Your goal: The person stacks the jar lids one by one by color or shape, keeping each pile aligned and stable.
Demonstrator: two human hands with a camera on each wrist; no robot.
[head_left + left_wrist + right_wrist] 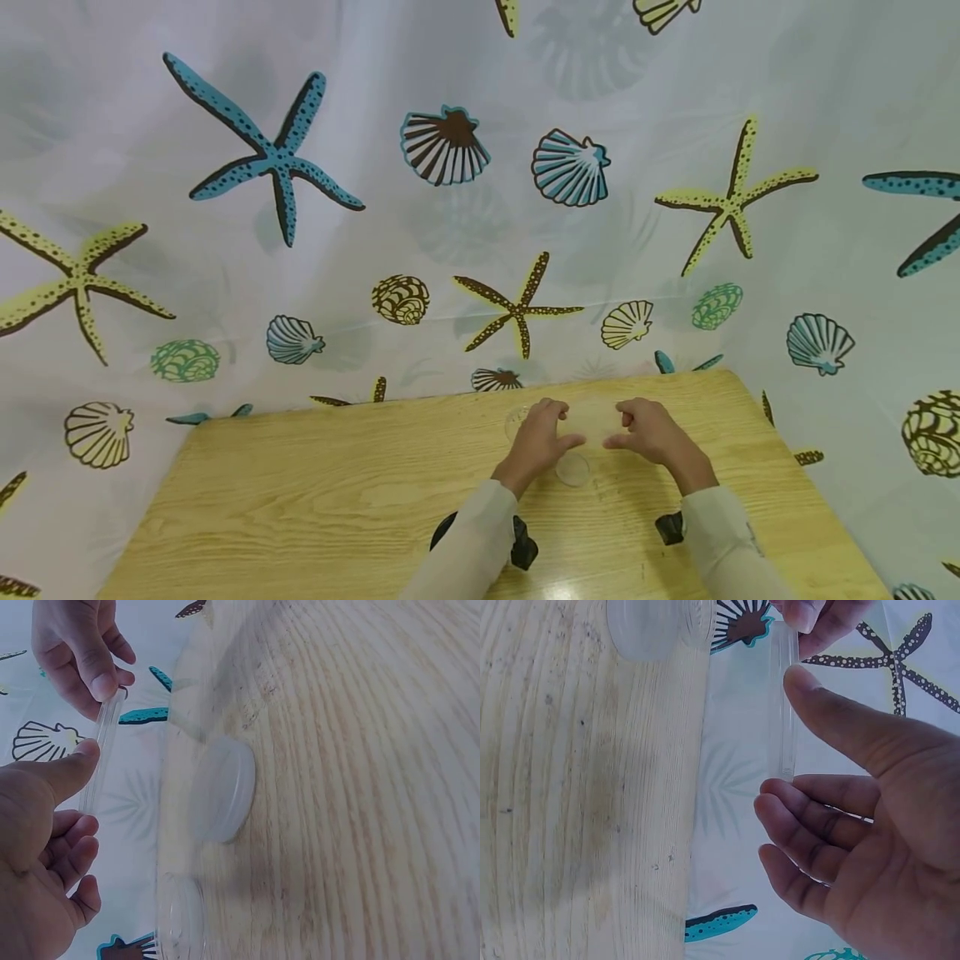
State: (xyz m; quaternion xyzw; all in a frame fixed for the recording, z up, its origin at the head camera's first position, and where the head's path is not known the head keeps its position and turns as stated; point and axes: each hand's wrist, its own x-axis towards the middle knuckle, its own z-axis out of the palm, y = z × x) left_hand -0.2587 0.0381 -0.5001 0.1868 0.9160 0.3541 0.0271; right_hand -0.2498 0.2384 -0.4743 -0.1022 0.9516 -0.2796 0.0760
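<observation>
Between both hands, above the table, a thin clear round plastic lid (105, 750) is held, seen nearly edge-on in the wrist views. The left hand (542, 437) pinches one side between thumb and fingers. On the opposite side, the right hand (651, 432) grips the rim the same way; in the right wrist view its thumb (806, 679) lies against the lid. Below the hands, a translucent round lid-like piece (229, 791) rests on the table. Another clear round plastic piece (184, 919) lies beside it, partly behind the left hand in the head view.
The wooden table (315, 500) reaches back to a white curtain (360, 250) printed with starfish and shells. Black straps (523, 543) circle both wrists over light sleeves. The table's right edge lies beyond the right forearm.
</observation>
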